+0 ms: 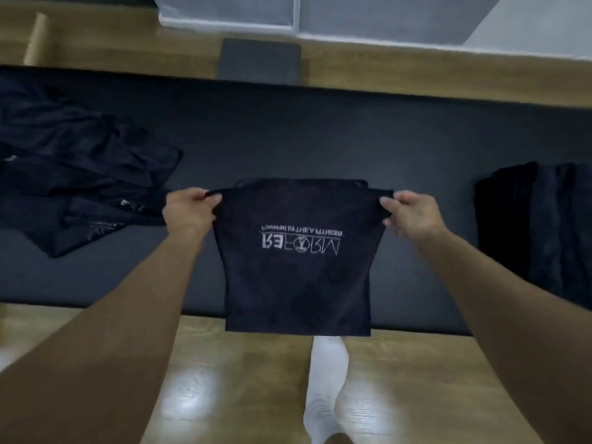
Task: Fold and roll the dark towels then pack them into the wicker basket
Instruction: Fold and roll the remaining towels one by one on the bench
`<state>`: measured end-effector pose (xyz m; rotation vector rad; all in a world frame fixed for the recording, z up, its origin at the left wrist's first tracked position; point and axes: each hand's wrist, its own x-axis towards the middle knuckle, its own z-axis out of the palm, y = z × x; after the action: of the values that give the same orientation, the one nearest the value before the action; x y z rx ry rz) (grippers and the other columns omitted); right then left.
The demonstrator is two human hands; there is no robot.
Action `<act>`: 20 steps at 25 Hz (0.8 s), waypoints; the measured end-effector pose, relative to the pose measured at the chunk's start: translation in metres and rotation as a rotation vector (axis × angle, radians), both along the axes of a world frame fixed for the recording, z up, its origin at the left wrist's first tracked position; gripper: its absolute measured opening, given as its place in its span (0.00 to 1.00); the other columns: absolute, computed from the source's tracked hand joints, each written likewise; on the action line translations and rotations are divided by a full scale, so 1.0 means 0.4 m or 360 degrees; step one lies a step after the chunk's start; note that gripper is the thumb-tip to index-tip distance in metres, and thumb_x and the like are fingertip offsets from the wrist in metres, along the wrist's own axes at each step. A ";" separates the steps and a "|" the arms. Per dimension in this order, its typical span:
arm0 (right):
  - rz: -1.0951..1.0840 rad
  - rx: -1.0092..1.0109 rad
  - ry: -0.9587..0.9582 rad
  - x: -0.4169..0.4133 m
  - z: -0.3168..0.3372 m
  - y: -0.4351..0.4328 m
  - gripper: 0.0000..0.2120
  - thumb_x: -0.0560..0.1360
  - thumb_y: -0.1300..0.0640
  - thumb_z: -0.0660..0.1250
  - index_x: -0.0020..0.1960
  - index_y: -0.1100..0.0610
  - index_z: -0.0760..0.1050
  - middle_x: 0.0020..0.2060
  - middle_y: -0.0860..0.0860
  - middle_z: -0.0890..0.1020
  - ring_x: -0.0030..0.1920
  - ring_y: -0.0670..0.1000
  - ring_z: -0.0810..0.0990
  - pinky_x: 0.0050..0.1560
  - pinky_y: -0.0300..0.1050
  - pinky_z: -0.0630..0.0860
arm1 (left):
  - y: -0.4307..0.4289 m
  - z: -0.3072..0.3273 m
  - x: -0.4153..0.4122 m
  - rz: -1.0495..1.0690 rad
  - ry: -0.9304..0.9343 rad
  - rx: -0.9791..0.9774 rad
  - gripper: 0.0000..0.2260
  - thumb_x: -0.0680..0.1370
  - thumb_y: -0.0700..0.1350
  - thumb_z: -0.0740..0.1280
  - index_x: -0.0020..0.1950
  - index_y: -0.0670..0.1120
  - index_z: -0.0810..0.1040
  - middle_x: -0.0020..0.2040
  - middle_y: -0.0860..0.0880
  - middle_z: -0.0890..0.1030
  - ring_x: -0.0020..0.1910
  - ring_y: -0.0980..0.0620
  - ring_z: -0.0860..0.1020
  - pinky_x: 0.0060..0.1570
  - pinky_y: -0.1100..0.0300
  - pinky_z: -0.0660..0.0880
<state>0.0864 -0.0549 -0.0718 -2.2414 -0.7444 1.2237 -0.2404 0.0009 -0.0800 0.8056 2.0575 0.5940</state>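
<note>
Head view: both bare forearms reach out over a dark mat [320, 139] laid on a wooden floor [240, 379]. Left hand [189, 208] pinches the top left corner of a dark towel [298, 277], thumb and curled fingers closed on the edge; right hand [411, 216] pinches the top right corner the same way. Towel is held up in the air between the two hands, top edge pulled taut, body hanging down flat toward the camera, bottom hem in front of the near edge of the mat. White printed lettering sits across its upper middle (upside down from this view, blurry). A second dark edge shows just behind the top of the held towel; can't tell whether it is a back layer of it or another piece on the mat. Loose pile of dark towels [80, 174] lies crumpled on the mat at left, some white print visible. Dark stack of towels [538, 232] sits on the mat at right, well apart from the pile. Grey block [259, 60] rests at the far edge of the mat. White-socked foot [326, 379] stands on the floor below the towel.
</note>
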 end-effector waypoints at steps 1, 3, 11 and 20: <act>0.0037 -0.0047 -0.0013 0.011 -0.058 0.032 0.04 0.78 0.56 0.68 0.50 0.56 0.77 0.32 0.51 0.75 0.27 0.44 0.75 0.24 0.31 0.69 | 0.023 -0.049 0.004 -0.0014 0.0060 -0.0041 0.06 0.77 0.42 0.72 0.52 0.42 0.80 0.48 0.46 0.80 0.41 0.51 0.78 0.45 0.62 0.75; 0.0046 -0.0131 -0.0052 0.026 -0.182 0.097 0.06 0.77 0.53 0.69 0.46 0.55 0.77 0.31 0.49 0.75 0.33 0.47 0.76 0.33 0.31 0.71 | 0.073 -0.161 0.016 -0.0047 0.0116 -0.0100 0.10 0.77 0.43 0.73 0.55 0.41 0.81 0.51 0.46 0.80 0.48 0.51 0.76 0.51 0.62 0.73; -0.0409 0.0072 0.0023 0.018 -0.389 0.169 0.06 0.75 0.53 0.72 0.50 0.53 0.80 0.44 0.45 0.82 0.47 0.46 0.81 0.51 0.40 0.78 | 0.173 -0.347 0.003 0.0300 -0.0135 -0.0092 0.06 0.78 0.46 0.71 0.43 0.50 0.77 0.41 0.54 0.77 0.47 0.53 0.78 0.49 0.58 0.80; -0.0098 -0.0101 -0.0051 -0.008 -0.343 0.214 0.12 0.74 0.57 0.73 0.41 0.51 0.70 0.45 0.50 0.79 0.45 0.50 0.78 0.47 0.44 0.78 | 0.176 -0.330 0.038 -0.0241 -0.0065 -0.0132 0.15 0.73 0.41 0.75 0.58 0.47 0.80 0.52 0.50 0.82 0.52 0.50 0.81 0.47 0.59 0.79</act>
<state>0.0833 0.0307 -0.2091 -2.3225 -0.6520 1.2010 -0.2253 0.0712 -0.2120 0.8841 1.9504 0.4353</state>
